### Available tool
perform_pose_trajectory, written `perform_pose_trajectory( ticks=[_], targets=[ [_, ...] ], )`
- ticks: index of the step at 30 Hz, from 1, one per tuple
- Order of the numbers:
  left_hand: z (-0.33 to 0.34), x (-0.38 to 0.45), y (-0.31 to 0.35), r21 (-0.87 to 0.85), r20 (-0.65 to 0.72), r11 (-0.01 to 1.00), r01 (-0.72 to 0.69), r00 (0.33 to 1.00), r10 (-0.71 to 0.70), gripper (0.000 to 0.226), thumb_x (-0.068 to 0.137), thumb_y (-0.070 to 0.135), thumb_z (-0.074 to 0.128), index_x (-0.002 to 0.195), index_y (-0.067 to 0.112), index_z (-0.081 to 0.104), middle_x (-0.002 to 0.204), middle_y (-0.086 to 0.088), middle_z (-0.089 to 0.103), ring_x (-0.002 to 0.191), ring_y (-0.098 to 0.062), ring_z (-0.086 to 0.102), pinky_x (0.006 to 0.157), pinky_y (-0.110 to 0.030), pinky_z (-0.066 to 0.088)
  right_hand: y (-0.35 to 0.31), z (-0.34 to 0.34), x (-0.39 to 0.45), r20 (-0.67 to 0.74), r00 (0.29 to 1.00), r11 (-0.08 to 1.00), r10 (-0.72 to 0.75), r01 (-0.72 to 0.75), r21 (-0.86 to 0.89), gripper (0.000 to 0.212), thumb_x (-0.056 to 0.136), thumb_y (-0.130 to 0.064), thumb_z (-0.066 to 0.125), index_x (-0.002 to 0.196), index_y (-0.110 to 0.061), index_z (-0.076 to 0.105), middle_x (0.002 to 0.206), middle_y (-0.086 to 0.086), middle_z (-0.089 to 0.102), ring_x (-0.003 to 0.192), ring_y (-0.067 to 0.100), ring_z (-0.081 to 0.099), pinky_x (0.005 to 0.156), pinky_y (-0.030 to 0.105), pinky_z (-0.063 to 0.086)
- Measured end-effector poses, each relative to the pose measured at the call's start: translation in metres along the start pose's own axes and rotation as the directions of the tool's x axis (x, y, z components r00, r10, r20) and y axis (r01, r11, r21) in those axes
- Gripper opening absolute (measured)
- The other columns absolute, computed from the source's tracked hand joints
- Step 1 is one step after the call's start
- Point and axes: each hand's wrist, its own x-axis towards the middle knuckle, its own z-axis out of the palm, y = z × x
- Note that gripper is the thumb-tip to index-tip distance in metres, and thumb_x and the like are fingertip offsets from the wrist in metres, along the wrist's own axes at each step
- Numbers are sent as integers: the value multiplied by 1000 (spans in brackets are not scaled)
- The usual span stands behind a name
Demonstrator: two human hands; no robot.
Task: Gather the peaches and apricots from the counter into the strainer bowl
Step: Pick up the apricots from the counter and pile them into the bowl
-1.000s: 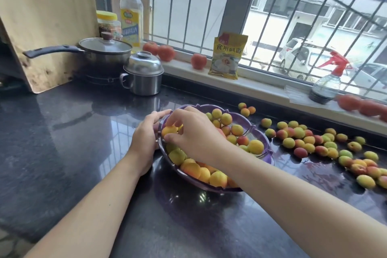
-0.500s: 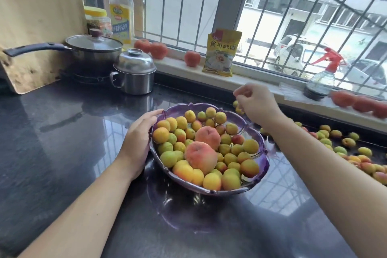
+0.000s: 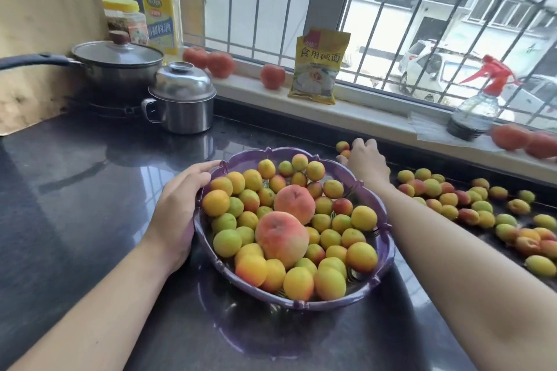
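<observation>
The purple strainer bowl (image 3: pixel 387 238) stands on the dark counter, piled with several small yellow-green apricots (image 3: pixel 361 256) and two larger pink peaches (image 3: pixel 281 238). My left hand (image 3: pixel 177 208) grips the bowl's left rim, fingers along its edge. My right hand (image 3: pixel 366 161) reaches past the bowl's far right side and rests, fingers curled down, over two small apricots (image 3: pixel 342 146) near the back wall. Its palm side is hidden, so a hold cannot be seen. Several loose apricots (image 3: pixel 449 199) lie scattered on the counter to the right.
A lidded steel mug (image 3: pixel 180 99) and a saucepan (image 3: pixel 117 65) stand at the back left. On the window sill are tomatoes (image 3: pixel 272 77), a yellow packet (image 3: pixel 321 66), an oil bottle (image 3: pixel 159 3) and a red-topped spray bottle (image 3: pixel 476 108).
My right hand left the bowl's fruit, swung to the far right of the bowl and dropped onto the small apricots there. The left hand stayed on the rim.
</observation>
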Motion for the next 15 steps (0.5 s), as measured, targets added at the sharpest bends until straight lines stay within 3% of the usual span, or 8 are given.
perform_pose_trajectory(
  ticks=[5, 11, 13, 15],
  targets=[
    [0, 1, -1, 1, 2, 1000, -11, 1000, 11, 45, 83, 26, 52, 118, 12, 77, 112, -12, 80, 104, -22, 76, 88, -38, 57, -2, 4, 0, -21, 1000, 1000, -10, 10, -8, 34, 99, -36, 60, 120, -10, 56, 113, 14, 60, 99, 35, 63, 82, 44, 53],
    [1, -2, 4, 14, -2, 1000, 9, 1000, -9, 34, 100, 18, 48, 119, 12, 76, 111, -10, 81, 103, -21, 76, 90, -39, 57, 6, -21, -13, -62, 998, 965, 17, 0, 263, 30, 92, -37, 61, 114, -17, 63, 106, 3, 64, 94, 24, 62, 87, 47, 55],
    [2, -2, 5, 20, 1, 1000, 17, 1000, -17, 34, 102, 15, 47, 119, 11, 76, 111, -11, 81, 102, -22, 76, 90, -40, 57, 7, -46, -26, -61, 998, 932, -6, 27, 361, 30, 96, -32, 57, 122, -20, 64, 109, 0, 63, 96, 21, 60, 84, 35, 52],
    [4, -4, 7, 25, -4, 999, 26, 1000, -26, 34, 105, 12, 44, 117, 11, 76, 108, -10, 81, 100, -20, 76, 89, -40, 58, 7, -72, -39, -24, 1000, 887, -15, 25, 462, 24, 97, -29, 56, 118, -24, 68, 103, 0, 65, 80, 16, 60, 65, 22, 49]
  ],
)
